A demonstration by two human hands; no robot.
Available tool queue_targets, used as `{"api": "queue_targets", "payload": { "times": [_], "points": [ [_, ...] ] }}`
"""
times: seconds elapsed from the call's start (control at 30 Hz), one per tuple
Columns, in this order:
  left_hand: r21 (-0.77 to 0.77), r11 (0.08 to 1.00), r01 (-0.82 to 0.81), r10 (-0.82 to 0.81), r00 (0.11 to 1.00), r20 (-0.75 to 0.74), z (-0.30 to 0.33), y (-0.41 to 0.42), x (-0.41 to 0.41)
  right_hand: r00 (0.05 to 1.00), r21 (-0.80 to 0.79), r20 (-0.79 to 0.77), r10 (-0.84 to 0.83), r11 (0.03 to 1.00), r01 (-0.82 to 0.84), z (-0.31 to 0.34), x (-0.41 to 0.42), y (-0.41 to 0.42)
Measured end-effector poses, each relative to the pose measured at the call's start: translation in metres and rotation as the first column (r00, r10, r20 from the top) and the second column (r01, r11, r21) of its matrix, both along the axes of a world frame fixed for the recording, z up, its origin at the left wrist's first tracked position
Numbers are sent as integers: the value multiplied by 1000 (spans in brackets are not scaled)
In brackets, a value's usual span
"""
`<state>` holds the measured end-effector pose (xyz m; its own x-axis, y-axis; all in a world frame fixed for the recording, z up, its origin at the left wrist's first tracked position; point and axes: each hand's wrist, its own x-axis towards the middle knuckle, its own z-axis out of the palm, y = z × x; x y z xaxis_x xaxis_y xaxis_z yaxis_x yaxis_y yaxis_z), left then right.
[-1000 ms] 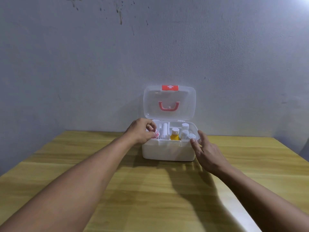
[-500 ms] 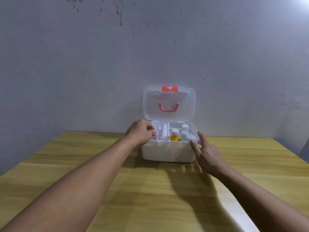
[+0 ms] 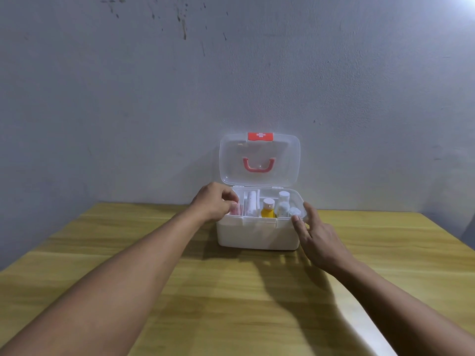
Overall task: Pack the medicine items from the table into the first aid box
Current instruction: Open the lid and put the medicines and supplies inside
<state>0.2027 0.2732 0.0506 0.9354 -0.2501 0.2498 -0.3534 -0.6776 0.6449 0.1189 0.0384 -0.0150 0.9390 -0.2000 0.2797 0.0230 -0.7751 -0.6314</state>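
Note:
The white first aid box stands at the table's far edge against the wall, its clear lid with a red handle raised. Inside its tray stand a yellow bottle, white bottles on the right and a white roll or packet in the middle. My left hand is over the left compartment, fingers pinched on a small pink-and-white item, mostly hidden. My right hand rests against the box's right front corner, fingers spread.
The wooden table stretches toward me with both my forearms over it. A grey wall rises directly behind the box. A pale rounded edge runs along the table at the lower right.
My left hand has lowered the small pink item deeper into the left compartment. My right hand has stayed at the box's right corner. The view has shifted slightly.

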Motion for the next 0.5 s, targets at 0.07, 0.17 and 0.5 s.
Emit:
{"api": "queue_targets", "payload": {
  "times": [0.07, 0.17, 0.5],
  "points": [
    [-84, 996, -41, 42, 999, 12, -2, 1, -1, 1000, -6, 4, 2, 1000, -2, 0, 0, 0],
    [-112, 987, -119, 127, 989, 70, -6, 1, -3, 1000, 2, 10, 5, 1000, -5, 0, 1, 0],
    [39, 998, -54, 53, 998, 19, 1, 8, -1, 1000, 1, 4, 4, 1000, -4, -2, 1, 0]
  ]
}}
